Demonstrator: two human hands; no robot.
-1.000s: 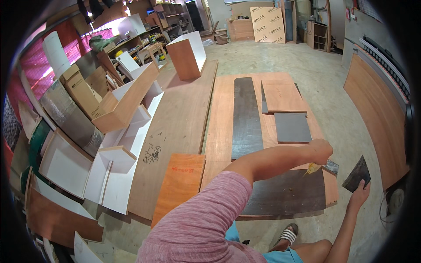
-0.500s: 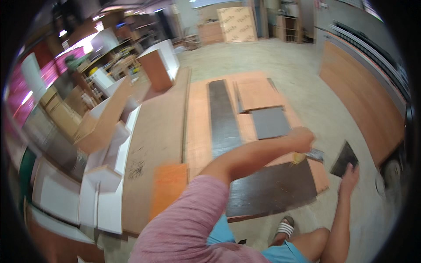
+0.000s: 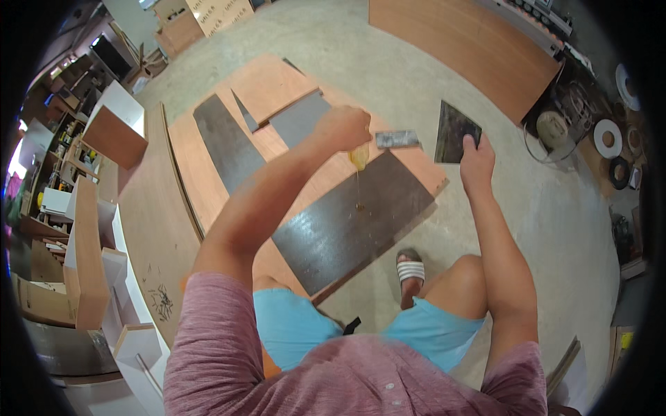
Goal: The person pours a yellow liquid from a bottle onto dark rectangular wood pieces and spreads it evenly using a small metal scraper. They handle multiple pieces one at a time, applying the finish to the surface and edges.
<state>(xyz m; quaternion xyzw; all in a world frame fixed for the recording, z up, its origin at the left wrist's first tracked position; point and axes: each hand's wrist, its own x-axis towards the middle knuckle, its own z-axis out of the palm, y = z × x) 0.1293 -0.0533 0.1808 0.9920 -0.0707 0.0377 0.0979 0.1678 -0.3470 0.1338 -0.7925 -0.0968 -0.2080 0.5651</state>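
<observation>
My left hand (image 3: 345, 127) is closed round something translucent and yellow (image 3: 358, 157), mostly hidden under my fist; its kind does not show. From it a thin strand of liquid runs down to a small amber blob (image 3: 360, 206) on a dark brown panel (image 3: 347, 225). Off to the right, my right hand (image 3: 478, 161) grips a thin, dark, flat plate (image 3: 454, 133) by one edge, thumb on its face. Between the two hands a small grey mottled rectangular piece (image 3: 397, 139) lies beside the panel's far corner.
The dark panel rests on a larger pale wood sheet (image 3: 270, 211), with another long dark strip (image 3: 225, 139) and a grey sheet (image 3: 302, 119). White and wood cabinet parts (image 3: 90, 256) stand on the left. A wood board (image 3: 465, 52) and tape rolls (image 3: 608, 139) are at right.
My view has swung right and down. The yellow thing in my left hand is now above the dark panel, with liquid trailing down. The dark plate remains in my right hand.
</observation>
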